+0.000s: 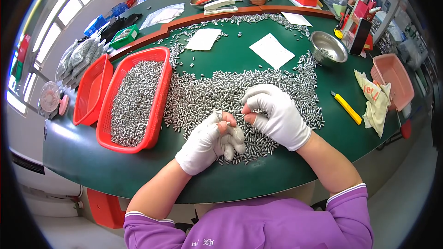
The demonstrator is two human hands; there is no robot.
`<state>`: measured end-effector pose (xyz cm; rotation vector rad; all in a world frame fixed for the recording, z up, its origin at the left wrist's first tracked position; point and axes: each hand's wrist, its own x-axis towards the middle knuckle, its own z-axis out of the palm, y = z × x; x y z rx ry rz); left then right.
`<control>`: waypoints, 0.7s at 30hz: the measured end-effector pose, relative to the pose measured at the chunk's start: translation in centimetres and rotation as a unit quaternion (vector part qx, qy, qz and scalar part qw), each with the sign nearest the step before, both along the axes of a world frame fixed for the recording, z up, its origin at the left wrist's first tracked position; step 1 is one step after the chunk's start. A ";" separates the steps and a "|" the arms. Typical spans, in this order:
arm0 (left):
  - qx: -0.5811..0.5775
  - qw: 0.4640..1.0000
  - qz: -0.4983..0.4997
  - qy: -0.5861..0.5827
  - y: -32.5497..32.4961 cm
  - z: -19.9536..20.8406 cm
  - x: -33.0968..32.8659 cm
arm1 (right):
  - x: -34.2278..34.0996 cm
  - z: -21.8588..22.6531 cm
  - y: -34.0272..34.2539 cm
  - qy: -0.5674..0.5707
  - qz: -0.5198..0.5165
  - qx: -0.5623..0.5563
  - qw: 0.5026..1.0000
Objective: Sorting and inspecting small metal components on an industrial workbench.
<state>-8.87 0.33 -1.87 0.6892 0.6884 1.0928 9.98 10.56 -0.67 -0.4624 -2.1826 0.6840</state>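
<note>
Grip: left hand (205,142) pinches one small metal piece (227,123) at its fingertips; right hand (275,116), fingers pressed together, meets it, steadying.
Pile: loose metal pieces (207,97) spread beneath both hands, within reach.
Left side: red basket (159,94) holds more pieces.
Far: steel bowl (327,47).

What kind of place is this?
Likely a small factory bench for hand sorting or assembly. A heap of small metal parts covers the green table, a red basket holds more, and both gloved hands, left hand and right hand, pinch parts.
</note>
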 end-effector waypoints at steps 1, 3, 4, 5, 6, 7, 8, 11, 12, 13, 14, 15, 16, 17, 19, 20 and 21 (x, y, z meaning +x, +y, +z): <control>-0.004 1.000 0.001 0.003 -0.1 0.1 0.1 | -0.1 0.0 0.0 0.000 0.001 0.000 1.000; -0.009 1.000 0.003 0.006 -0.3 0.3 0.3 | -0.2 -0.2 0.0 0.016 0.023 0.005 1.000; -0.012 1.000 0.006 0.011 -0.3 0.4 0.4 | -0.2 -0.1 -0.1 0.015 0.024 0.005 1.000; -0.014 1.000 0.010 0.017 -0.3 0.5 0.4 | -0.2 0.1 -0.2 0.014 0.040 0.008 0.999; -0.015 1.000 0.010 0.016 -0.3 0.6 0.5 | -0.2 0.2 -0.2 0.013 0.055 0.011 0.998; -0.020 0.999 0.006 0.039 -0.4 0.7 0.5 | -0.3 0.1 -0.3 0.012 0.055 0.011 0.998; -0.024 0.998 0.001 0.063 -0.4 0.8 0.5 | -0.3 0.0 -0.3 0.015 0.074 0.007 0.997; -0.035 0.995 0.014 0.088 -0.3 0.7 0.9 | -0.4 -0.2 -0.6 0.028 0.107 0.001 0.994; -0.036 0.995 0.015 0.088 -0.4 0.7 0.9 | -0.4 -0.1 -0.8 0.029 0.096 -0.018 0.995; -0.037 0.996 0.024 0.079 -0.4 0.7 0.9 | -0.4 0.0 -0.9 0.030 0.084 -0.037 0.995; -0.038 0.996 0.033 0.069 -0.5 0.7 0.9 | -0.4 -0.1 -0.8 0.031 0.085 -0.038 0.995; -0.038 0.996 0.032 0.069 -0.5 0.7 0.9 | -0.2 -0.1 -0.7 0.022 0.096 -0.064 0.993; -0.035 0.996 0.033 0.073 -0.5 0.6 0.9 | -0.1 -0.2 -0.6 0.014 0.107 -0.089 0.990; -0.031 0.996 0.034 0.076 -0.6 0.5 0.9 | -0.1 -0.2 -0.6 0.014 0.106 -0.089 0.990; -0.027 0.996 0.034 0.082 -0.6 0.4 0.9 | -0.1 -0.4 -0.5 0.008 0.132 -0.135 0.982; -0.023 0.995 0.035 0.088 -0.6 0.4 0.8 | -0.1 -0.3 -0.6 0.009 0.132 -0.135 0.982; -0.023 0.995 0.035 0.088 -0.6 0.4 0.8 | -0.1 -0.2 -0.7 0.010 0.130 -0.145 0.981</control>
